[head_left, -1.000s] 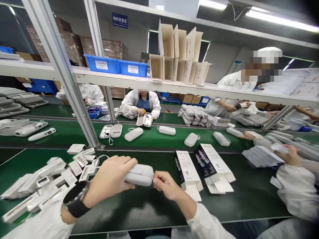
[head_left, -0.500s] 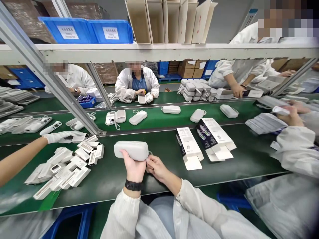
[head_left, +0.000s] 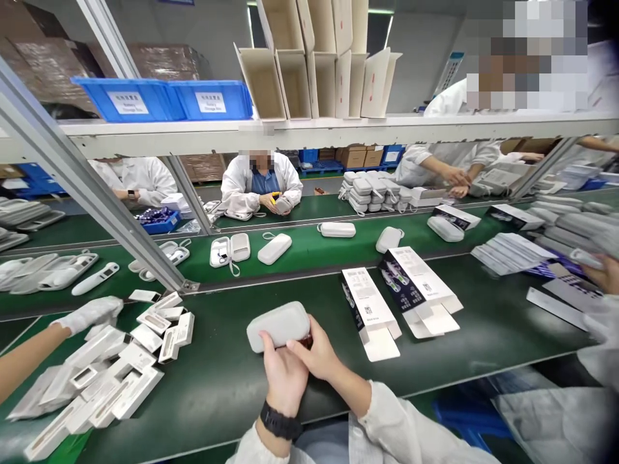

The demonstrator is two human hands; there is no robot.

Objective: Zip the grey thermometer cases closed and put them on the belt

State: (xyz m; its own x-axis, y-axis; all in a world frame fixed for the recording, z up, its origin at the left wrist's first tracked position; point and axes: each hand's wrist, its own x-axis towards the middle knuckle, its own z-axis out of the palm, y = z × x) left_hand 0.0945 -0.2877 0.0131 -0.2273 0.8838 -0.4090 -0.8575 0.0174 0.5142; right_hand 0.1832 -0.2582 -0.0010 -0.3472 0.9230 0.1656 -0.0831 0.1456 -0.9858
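Note:
A light grey zip case (head_left: 276, 325) with rounded ends is held above the green work surface, tilted with its right end higher. My left hand (head_left: 285, 377), a black band on its wrist, grips it from below with the thumb on the near side. My right hand (head_left: 320, 351) closes around the case's right end, its fingers partly hidden behind. To the right lie two printed cartons with open flaps, a narrow carton (head_left: 370, 312) and a wider carton (head_left: 423, 290). The case's wrist strap cannot be seen.
Small white boxes (head_left: 120, 367) are heaped at left beside a co-worker's gloved hand (head_left: 91, 314). Several grey cases, including an opened case (head_left: 229, 250), lie on the green belt (head_left: 309, 254) behind. A metal post (head_left: 120, 193) and a shelf (head_left: 309, 136) with blue bins (head_left: 159, 100) stand ahead.
The case has shifted right and tilted. My right hand has moved from the strap at its end to gripping the case itself. The co-worker's gloved hand at left has drawn back leftward.

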